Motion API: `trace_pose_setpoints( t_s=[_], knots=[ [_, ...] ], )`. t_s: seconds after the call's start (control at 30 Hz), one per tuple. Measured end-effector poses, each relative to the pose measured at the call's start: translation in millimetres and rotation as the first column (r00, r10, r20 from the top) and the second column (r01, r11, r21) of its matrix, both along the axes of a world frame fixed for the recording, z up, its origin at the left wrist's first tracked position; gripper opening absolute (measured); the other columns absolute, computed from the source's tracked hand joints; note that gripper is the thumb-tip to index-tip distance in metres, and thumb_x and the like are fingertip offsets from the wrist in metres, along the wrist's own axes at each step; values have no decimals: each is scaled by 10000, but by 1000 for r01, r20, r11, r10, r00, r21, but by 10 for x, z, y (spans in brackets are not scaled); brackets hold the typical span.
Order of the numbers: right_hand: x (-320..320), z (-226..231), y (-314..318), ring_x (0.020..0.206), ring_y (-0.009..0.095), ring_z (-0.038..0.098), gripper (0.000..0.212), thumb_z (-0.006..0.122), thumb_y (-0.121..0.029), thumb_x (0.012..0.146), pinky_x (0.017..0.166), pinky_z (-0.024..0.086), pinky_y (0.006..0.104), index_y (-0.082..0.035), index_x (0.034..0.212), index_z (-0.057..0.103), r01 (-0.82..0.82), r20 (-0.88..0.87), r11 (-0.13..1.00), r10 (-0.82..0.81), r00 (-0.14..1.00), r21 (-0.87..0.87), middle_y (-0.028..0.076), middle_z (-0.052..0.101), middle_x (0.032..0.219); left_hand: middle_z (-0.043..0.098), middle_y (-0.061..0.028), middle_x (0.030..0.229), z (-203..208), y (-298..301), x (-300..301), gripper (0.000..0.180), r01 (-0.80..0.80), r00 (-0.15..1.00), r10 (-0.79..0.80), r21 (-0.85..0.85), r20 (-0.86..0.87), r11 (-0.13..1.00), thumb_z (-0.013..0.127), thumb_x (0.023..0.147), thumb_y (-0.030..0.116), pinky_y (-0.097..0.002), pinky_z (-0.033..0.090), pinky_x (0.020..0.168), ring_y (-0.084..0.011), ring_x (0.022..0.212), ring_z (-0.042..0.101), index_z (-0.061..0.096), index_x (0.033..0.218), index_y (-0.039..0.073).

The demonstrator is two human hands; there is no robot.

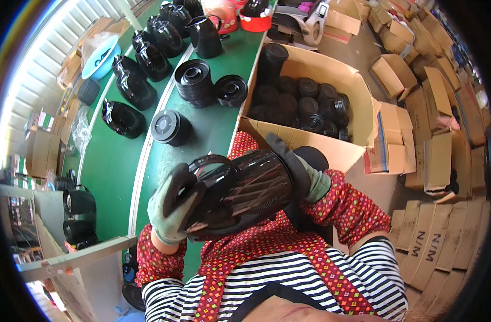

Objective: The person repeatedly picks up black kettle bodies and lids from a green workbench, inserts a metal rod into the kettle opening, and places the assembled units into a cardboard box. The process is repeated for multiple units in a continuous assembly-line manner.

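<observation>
A glossy black jug (245, 188) lies on its side across my lap, held between both hands. My left hand (175, 206), in a grey-green glove with dark fingers, is closed round its handle end at the left. My right hand (304, 172), gloved the same way, is closed over the round base end at the right. A dark disc-like edge shows under the right palm; whether it is a separate base piece I cannot tell. Part of another round black thing (313, 156) shows behind the right hand.
On the green table (202, 139) stand several black jugs (132, 88), stacked round black parts (194, 83) and a black round lid-like piece (170, 127). A cardboard box (358, 91) of black cylinders is at the right. Flattened cartons (433, 247) and a blue basin (101, 58) lie farther off.
</observation>
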State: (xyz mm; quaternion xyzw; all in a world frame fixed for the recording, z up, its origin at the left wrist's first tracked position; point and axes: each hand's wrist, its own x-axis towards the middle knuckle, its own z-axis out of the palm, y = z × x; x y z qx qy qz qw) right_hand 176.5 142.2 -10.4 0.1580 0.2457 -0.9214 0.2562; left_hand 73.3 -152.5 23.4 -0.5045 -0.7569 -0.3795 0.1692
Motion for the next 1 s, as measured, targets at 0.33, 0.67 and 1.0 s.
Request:
trace_pose_setpoints(
  t_s=[0.33,0.67,1.0],
  knots=[
    [198,-87,-153,1333,307,626,958,412,-771,1036,1162,475,469,-3,1607,391,452,-503,816,-238,831,360,207,604,1495,738,-245,1220,132,146,16,559,-106,967,108,-22,231,994,904,801,216,-384,585,960,-318,1045,751,696,1205,-110],
    [249,-93,-205,1367,291,610,850,403,-644,1106,1160,465,411,-2,1656,316,785,-841,499,-183,509,367,198,571,1544,653,-241,1400,-157,159,-42,535,-45,677,-99,175,729,984,847,858,213,-411,574,1033,-293,1166,711,689,1281,-74],
    [391,-16,-181,1610,281,278,1005,485,-732,1032,1282,283,381,-6,1686,251,783,-853,453,-89,515,426,206,241,1745,705,-177,1341,-473,73,-180,722,-63,344,-249,287,906,956,914,802,231,-427,565,1049,-265,1178,705,607,1383,-70]
  ],
)
